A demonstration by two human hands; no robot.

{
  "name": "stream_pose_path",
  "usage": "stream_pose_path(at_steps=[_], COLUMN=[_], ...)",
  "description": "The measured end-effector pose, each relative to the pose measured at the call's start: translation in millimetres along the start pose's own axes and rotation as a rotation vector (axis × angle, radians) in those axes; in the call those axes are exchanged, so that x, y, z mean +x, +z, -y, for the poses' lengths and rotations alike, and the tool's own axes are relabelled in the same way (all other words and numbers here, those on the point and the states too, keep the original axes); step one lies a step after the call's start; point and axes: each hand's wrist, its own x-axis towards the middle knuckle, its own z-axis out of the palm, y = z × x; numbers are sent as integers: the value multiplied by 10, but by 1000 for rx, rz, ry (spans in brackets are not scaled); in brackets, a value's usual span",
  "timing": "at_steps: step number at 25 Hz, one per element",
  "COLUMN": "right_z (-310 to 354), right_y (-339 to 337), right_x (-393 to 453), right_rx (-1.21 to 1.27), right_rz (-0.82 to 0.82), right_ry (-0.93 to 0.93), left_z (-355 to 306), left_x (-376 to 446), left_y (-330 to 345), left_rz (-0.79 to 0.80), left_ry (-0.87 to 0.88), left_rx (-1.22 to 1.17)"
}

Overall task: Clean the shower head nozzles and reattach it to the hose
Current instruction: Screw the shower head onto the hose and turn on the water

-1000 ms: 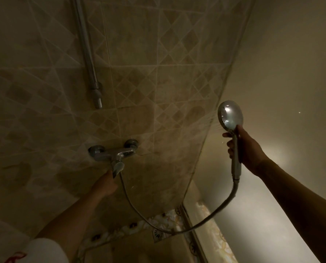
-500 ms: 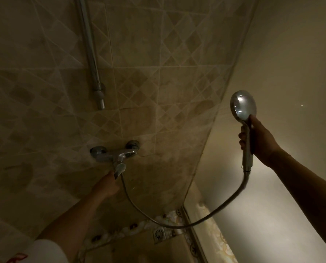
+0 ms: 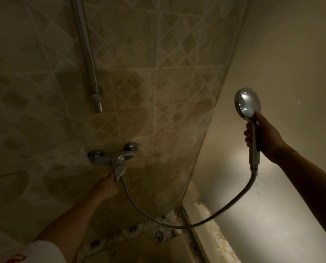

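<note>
A chrome shower head (image 3: 247, 102) is held upright at the right, its back toward me. My right hand (image 3: 263, 135) grips its handle, fingers curled round it. A metal hose (image 3: 211, 220) joins the bottom of the handle and loops down and left to the chrome wall faucet (image 3: 112, 156). My left hand (image 3: 105, 187) is just below the faucet, holding its lever (image 3: 118, 171). How the left fingers lie is hidden in the dim light.
A chrome riser pipe (image 3: 87, 54) runs down the tiled wall (image 3: 158, 73) above the faucet. A plain wall stands behind the shower head at the right. A floor drain (image 3: 159, 234) sits low in the corner, beside a patterned tile border.
My right hand has carried the shower head to the right and upward, away from the tiled wall. My left hand has stayed at the faucet lever.
</note>
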Motion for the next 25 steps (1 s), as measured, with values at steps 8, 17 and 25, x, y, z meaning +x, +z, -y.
stream_pose_path(at_steps=[8,17,25], right_z=[-33,-54,-31], right_y=[71,150,204], right_x=[-118,-240,-315], right_rx=[-7,-6,-19], right_rz=[-34,-75,-80], right_ry=[-14,-27,-46], left_z=[25,79,113], left_x=[36,71,67], left_y=[-36,-57,-62], left_rz=[13,13,16], left_ry=[39,101,141], left_rx=[21,34,32])
